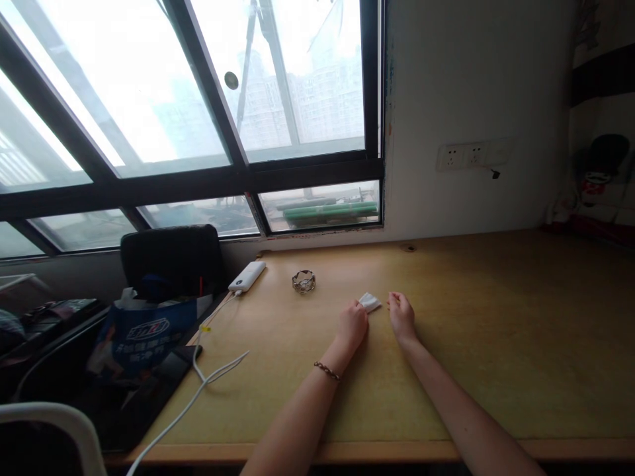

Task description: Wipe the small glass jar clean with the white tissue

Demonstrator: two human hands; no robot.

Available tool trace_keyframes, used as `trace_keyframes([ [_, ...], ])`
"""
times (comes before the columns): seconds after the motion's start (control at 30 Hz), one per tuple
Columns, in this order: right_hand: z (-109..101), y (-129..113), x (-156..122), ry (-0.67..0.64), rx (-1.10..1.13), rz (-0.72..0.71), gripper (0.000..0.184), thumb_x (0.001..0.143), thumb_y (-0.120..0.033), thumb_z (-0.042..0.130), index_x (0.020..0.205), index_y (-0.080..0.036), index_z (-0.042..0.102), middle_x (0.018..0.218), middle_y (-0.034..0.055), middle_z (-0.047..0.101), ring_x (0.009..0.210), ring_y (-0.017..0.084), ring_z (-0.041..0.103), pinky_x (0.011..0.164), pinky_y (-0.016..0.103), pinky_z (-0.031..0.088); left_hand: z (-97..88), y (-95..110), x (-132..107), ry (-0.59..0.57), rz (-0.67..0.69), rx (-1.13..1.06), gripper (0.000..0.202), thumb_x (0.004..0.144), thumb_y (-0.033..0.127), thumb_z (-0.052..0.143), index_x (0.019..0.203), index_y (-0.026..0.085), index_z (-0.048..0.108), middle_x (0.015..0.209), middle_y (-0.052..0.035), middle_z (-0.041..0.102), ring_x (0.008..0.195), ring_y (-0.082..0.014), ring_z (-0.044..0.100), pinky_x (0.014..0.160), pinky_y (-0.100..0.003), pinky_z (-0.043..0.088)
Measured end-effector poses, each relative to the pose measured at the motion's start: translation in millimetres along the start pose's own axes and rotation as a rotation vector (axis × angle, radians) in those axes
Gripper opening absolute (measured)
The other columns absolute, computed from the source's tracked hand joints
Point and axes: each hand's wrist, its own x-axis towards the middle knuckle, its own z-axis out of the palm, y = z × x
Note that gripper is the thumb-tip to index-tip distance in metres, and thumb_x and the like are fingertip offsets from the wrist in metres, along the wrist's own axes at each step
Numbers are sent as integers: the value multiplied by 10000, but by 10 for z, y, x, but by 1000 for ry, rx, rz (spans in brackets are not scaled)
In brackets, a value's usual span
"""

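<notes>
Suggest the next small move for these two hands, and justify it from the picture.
Probably bring the right hand leftward to pinch the free end of the white tissue-like piece: the left hand grips one end, the other end points toward the right hand, and a visible gap still separates them.
</notes>
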Motion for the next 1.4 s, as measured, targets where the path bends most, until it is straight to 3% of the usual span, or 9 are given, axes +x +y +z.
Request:
trace_keyframes([
  [0.17,54,-3,-25,-99,101,135,267,652,-400,537,791,-173,551,749,64,638,667,185,603,596,288,479,-28,-22,7,150,-85,-274,221,774,278,446,689,140,595,721,-73,605,659,-155,537,628,-251,385],
  [0.3,103,-98,-124,-362,321,264,328,621,-410,587,819,-150,557,761,52,641,644,161,608,603,274,486,-58,53,-4,225,9,-722,228,764,335,466,784,163,614,750,-47,626,686,-147,559,640,-240,415],
  [0.4,100,-142,-169,-480,404,239,329,636,-425,572,793,-136,581,739,38,638,645,152,598,622,268,481,-72,125,-23,228,51,-853,218,733,341,510,790,169,631,804,-54,624,741,-154,565,681,-247,427],
  [0.57,65,-123,-140,-377,273,150,362,672,-479,499,685,-132,601,615,26,609,586,160,566,569,269,464,-48,162,-12,200,-27,-1030,248,678,374,561,715,142,640,823,-66,621,760,-166,569,648,-240,442],
  [0.77,14,-154,-86,-216,161,7,357,682,-475,488,542,-150,536,488,-12,528,470,116,462,434,207,357,-7,113,48,203,-236,-1226,320,634,413,586,711,104,609,632,-36,607,555,-116,531,515,-206,406],
  [0.97,-43,-197,-42,-158,337,150,320,657,-459,524,556,-155,521,462,-24,522,424,110,469,397,210,343,20,32,89,248,-408,-1382,387,616,454,583,790,111,544,628,-17,576,498,-94,510,437,-181,373],
  [1.2,-21,-235,-59,-353,597,408,244,558,-293,656,724,-126,595,584,37,637,525,181,595,489,279,468,67,24,120,144,-360,-1358,360,582,410,621,778,116,555,632,-20,598,489,-98,527,440,-188,384],
  [1.3,-45,-214,-5,-274,639,442,215,523,-228,672,695,-125,594,580,31,645,520,182,603,517,292,491,25,-47,157,146,-338,-1283,318,606,391,606,741,107,563,651,-40,606,507,-101,539,460,-197,410],
  [1.4,-74,-189,52,-187,653,478,204,522,-191,665,704,-131,594,611,25,657,536,174,611,524,281,501,-89,-249,214,205,-319,-1161,295,675,378,543,791,108,558,715,-73,619,526,-115,567,480,-219,439],
])
